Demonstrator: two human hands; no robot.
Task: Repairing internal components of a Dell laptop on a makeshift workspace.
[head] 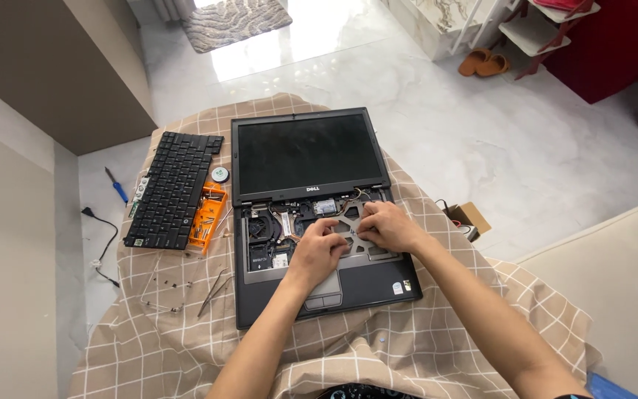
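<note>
A dark laptop (367,284) lies open on a checked cloth, its keyboard removed and its inner parts and fan (261,227) exposed. My left hand (316,251) rests on the grey metal plate (369,250) in the middle of the base, fingers bent down onto it. My right hand (387,224) presses on the same plate just to the right, near the hinge and some thin wires (354,196). Whether either hand pinches a small part is hidden by the fingers. The screen (309,153) is dark and tilted back.
The detached black keyboard (172,189) lies left of the laptop, beside an orange tool case (209,215) and a small round tin (219,174). Tweezers (213,291) and small screws lie on the cloth (422,340). A blue screwdriver (117,185) lies on the floor.
</note>
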